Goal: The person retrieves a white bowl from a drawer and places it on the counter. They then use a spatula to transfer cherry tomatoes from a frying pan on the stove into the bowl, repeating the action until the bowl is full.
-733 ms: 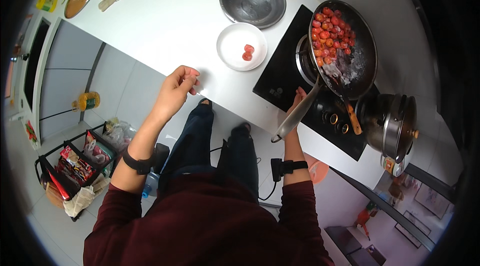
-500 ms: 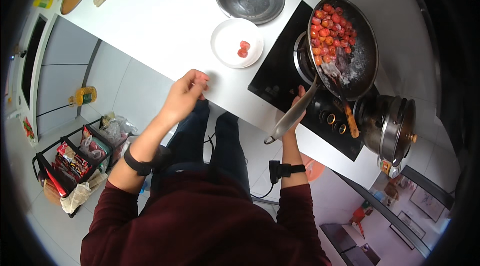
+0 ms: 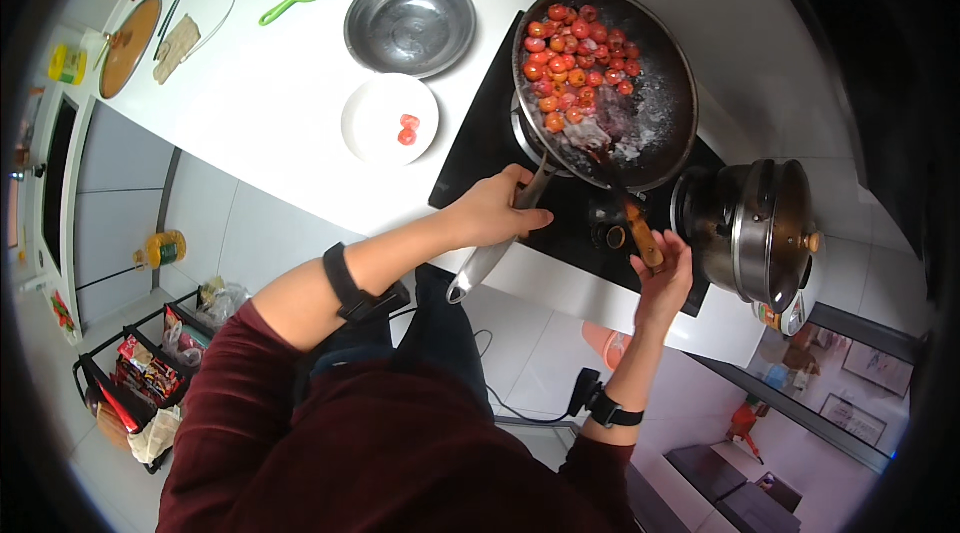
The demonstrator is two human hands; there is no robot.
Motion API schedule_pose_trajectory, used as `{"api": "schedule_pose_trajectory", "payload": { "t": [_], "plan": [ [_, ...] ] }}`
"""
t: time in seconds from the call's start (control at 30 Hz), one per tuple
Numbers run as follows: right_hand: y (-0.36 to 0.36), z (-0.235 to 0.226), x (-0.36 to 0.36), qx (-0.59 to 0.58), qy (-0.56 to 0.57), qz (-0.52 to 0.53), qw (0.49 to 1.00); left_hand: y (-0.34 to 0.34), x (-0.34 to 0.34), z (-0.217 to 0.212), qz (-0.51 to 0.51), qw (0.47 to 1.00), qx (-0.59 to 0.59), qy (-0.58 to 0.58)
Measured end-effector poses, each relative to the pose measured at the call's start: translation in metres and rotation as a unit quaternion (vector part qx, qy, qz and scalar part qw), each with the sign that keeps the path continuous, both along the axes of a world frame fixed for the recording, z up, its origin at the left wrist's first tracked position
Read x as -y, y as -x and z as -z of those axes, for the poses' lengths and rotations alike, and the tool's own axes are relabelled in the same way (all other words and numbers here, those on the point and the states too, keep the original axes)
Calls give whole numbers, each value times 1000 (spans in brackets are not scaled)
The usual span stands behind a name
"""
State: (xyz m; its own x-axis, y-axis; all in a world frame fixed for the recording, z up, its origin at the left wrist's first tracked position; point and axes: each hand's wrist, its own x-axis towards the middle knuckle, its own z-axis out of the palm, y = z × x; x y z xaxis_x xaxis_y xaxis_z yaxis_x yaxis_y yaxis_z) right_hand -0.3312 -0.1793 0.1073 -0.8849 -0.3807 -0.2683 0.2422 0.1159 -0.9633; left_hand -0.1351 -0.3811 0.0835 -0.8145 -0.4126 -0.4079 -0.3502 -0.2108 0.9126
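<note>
Pan (image 3: 668,98) of dark metal, round, holding round red fruits (image 3: 568,58), sits over the back left part of the rectangular black glass hob (image 3: 475,168), hiding most of its back edge. Its long silver handle (image 3: 484,265) slants toward the person, ending past the front edge of the white counter (image 3: 290,143). The left hand (image 3: 488,209) curls its fingers round it, hiding its middle. A brown wooden utensil handle (image 3: 645,241) points toward the hob's front right corner, its head indistinct; the right hand (image 3: 667,280) bends its fingers at the end, whether gripping I cannot tell.
</note>
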Motion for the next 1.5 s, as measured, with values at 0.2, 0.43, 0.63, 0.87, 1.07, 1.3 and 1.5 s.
{"api": "schedule_pose_trajectory", "payload": {
  "t": [0.2, 0.43, 0.63, 0.87, 1.07, 1.3, 1.5],
  "plan": [
    [2, -43, 45, -353, -309, -316, 825, 30, -7, 2, -24, 994, 60, -88],
    [16, -59, 64, -393, -332, -332, 791, 28, -13, -9, -25, 994, 37, -102],
    [38, -63, 64, -265, -253, -294, 883, 27, -12, -14, -37, 991, 10, -127],
    [54, -83, 46, 9, -111, -256, 960, 23, -7, -25, -23, 989, -3, -145],
    [28, -82, 52, -136, -21, -235, 962, 14, -4, -40, -14, 990, 4, -139],
    [29, -94, 75, -252, -39, -212, 943, 2, 4, -70, 4, 989, 31, -147],
    [53, -104, 86, -185, -63, -226, 954, 13, 10, -89, 2, 989, 54, -138]
  ]
}}
